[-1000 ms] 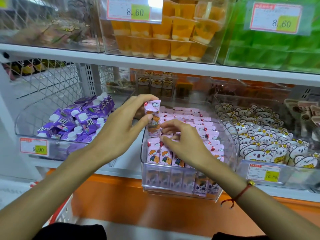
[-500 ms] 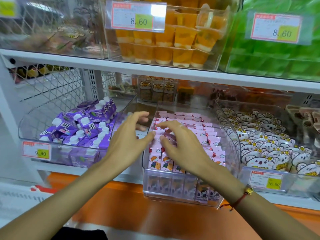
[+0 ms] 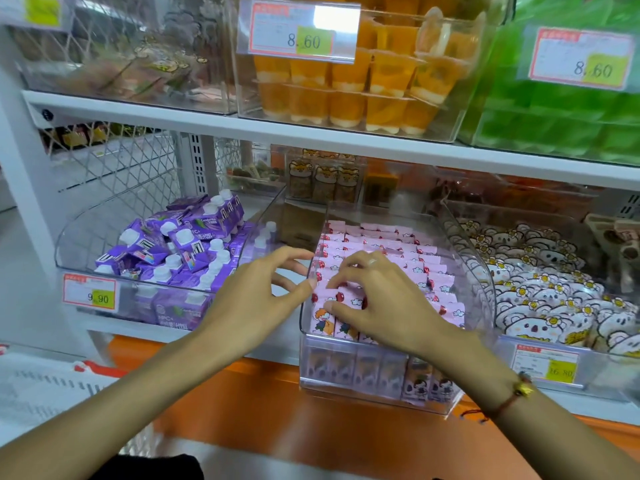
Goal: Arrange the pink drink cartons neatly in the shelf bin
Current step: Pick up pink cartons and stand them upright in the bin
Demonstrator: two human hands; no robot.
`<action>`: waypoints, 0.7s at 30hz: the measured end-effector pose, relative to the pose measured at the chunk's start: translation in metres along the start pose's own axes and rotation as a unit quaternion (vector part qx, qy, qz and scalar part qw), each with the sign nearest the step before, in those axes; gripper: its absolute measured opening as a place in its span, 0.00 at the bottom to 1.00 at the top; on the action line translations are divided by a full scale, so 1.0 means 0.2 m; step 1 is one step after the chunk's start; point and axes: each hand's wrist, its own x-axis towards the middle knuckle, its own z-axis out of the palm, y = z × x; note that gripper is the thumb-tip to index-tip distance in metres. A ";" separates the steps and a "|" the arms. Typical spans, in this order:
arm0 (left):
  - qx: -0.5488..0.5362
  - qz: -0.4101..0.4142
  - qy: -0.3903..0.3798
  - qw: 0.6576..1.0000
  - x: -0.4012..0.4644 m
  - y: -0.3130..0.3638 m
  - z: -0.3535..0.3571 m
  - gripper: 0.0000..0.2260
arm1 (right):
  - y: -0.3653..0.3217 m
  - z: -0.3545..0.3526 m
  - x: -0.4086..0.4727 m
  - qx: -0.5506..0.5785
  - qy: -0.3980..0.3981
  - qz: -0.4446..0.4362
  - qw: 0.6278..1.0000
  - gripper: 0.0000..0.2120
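Note:
Rows of pink drink cartons [image 3: 398, 251] fill a clear plastic shelf bin [image 3: 478, 271] in the middle of the lower shelf. My right hand [image 3: 377, 299] lies over the front rows, its fingertips pressing on the carton tops at the bin's left side. My left hand [image 3: 256, 296] hovers just outside the bin's left wall, fingers loosely spread and holding nothing, with the thumb tip near the wall. Cartons under my right hand are hidden.
A clear bin of purple cartons with white caps [image 3: 180, 247] sits to the left. A bin of white bear-print packs [image 3: 547, 292] sits to the right. Orange jelly cups [image 3: 363, 88] and green packs [image 3: 561, 112] fill the shelf above. An orange ledge [image 3: 311, 420] runs below.
My left hand held a pink carton above the bin's left row, then set it down and drew back empty. My right hand stayed on the front rows.

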 end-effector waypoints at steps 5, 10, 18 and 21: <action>0.000 0.042 0.048 0.998 0.00 0.02 0.01 0.10 | -0.02 -0.02 0.02 0.155 0.085 0.046 0.983 0.05; -0.046 0.114 0.062 0.990 0.00 0.07 0.03 0.10 | -0.06 -0.13 0.01 0.371 0.211 0.077 0.901 0.05; -0.054 0.115 0.054 0.990 0.01 0.09 0.08 0.12 | -0.06 -0.23 -0.05 0.593 0.237 0.187 0.746 0.04; -0.082 0.103 0.078 0.988 0.02 0.12 0.10 0.09 | -0.05 -0.23 -0.05 0.644 0.181 0.202 0.715 0.11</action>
